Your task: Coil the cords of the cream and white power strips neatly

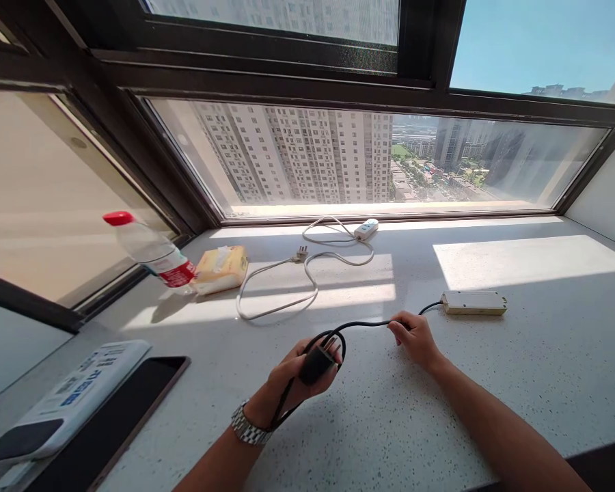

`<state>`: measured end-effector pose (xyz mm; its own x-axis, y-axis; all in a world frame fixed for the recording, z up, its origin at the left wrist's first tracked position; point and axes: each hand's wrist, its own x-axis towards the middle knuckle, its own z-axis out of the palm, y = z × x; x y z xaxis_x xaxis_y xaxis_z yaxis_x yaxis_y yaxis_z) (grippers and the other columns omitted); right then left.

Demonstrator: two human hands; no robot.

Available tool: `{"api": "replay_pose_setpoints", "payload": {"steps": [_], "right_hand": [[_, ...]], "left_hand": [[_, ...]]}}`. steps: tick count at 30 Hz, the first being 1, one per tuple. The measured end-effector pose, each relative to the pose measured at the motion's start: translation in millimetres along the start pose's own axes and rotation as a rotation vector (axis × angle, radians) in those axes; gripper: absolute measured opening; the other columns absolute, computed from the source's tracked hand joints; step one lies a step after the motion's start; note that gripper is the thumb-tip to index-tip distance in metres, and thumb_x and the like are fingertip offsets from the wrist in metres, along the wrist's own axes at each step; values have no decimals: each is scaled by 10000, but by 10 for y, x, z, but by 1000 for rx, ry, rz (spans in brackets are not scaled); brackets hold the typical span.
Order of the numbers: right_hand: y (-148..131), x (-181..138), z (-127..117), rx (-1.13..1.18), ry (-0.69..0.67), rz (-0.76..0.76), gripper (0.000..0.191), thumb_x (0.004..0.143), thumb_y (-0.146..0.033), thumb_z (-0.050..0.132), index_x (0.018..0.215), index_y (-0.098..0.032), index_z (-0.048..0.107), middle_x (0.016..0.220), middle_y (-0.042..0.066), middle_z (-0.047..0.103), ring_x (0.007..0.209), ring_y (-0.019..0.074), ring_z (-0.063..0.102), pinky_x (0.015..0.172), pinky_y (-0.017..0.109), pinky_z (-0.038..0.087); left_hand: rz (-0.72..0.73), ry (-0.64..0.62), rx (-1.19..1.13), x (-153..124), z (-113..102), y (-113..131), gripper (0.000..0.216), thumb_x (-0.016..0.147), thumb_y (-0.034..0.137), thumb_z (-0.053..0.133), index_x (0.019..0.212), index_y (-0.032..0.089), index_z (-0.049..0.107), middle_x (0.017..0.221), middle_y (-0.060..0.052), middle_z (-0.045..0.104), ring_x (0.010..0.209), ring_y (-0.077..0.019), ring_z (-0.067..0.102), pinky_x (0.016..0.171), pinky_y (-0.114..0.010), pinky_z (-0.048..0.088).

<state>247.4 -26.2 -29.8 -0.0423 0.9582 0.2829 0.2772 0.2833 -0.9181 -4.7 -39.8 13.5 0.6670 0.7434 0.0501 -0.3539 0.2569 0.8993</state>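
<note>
On the sunlit sill (492, 383), our left hand (300, 376) grips the black plug (316, 363) at six o'clock; our right hand (415, 339) pinches its cord (369, 324), which runs toward the power strip (474, 303) at two o'clock. We judge coiling underway; another loop needs gathering.

High-rise flat — stone windowsill (492, 383), tower blocks (297, 154) beyond the window (369, 157).

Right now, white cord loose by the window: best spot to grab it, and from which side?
Probably the plug head of the white cord. It is the one rigid part, lying free on the counter with bare surface around it. Come from above on the near side; the far end runs to a white switch box close to the window frame. Both hands are busy: the left hand holds the black plug, the right hand pinches the black cable.
</note>
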Motion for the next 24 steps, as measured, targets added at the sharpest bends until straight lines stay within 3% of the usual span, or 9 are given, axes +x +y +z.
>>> {"api": "replay_pose_setpoints", "payload": {"steps": [5,7,10,14,16,18,21,24], "right_hand": [[95,43,-26,-103,60,-100,575,863,-682,460,602,-178,551,498,-5,521,472,114,472,505,241,386],[121,91,-56,-282,73,-180,568,913,-628,417,595,-176,550,530,5,551,515,119,502,610,265,418],[116,153,-80,-578,88,-196,423,911,-525,510,700,-172,607,624,23,608,635,157,566,698,289,408],[53,139,-9,-740,51,-220,304,953,-409,488,886,-157,643,662,35,610,639,167,557,625,261,350],[18,94,49,-725,-2,-297,357,985,-427,425,915,-157,647,654,29,610,567,137,520,596,250,316],[-13,47,89,-702,-30,-360,430,1001,-460,372,863,-159,647,638,26,612,517,113,481,562,244,271],[-58,10,87,-687,-48,-396,536,1019,-465,299,694,-161,598,556,13,561,462,88,402,514,246,201],[-98,5,47,-696,-113,-419,568,1019,-463,290,608,-164,542,508,0,509,433,78,342,493,251,166]], "left_hand": [[202,11,-224,49,181,161,528,689,689,684,830,180,691,410,91,226,376,-52,146,386,-213,230],[339,143,-347,120,290,332,531,730,669,669,947,184,685,469,87,324,373,-45,163,376,-202,276],[510,358,-410,265,396,667,577,809,651,603,1129,172,640,678,30,572,441,-47,341,451,-184,405],[713,575,-220,527,320,916,387,839,532,631,1037,203,673,1063,-23,700,638,-73,542,603,-189,509],[794,698,-58,673,230,863,332,799,458,700,1033,224,673,1211,-16,669,752,-103,619,683,-211,533],[843,775,148,802,143,732,457,722,414,785,1114,223,649,1307,-44,620,898,-159,670,804,-257,543],[798,736,377,919,25,528,720,686,446,818,1313,229,538,1439,-115,502,1136,-257,627,973,-356,504],[679,676,386,947,-88,424,772,772,538,719,1436,299,405,1562,-118,326,1281,-301,525,990,-406,505]]}}
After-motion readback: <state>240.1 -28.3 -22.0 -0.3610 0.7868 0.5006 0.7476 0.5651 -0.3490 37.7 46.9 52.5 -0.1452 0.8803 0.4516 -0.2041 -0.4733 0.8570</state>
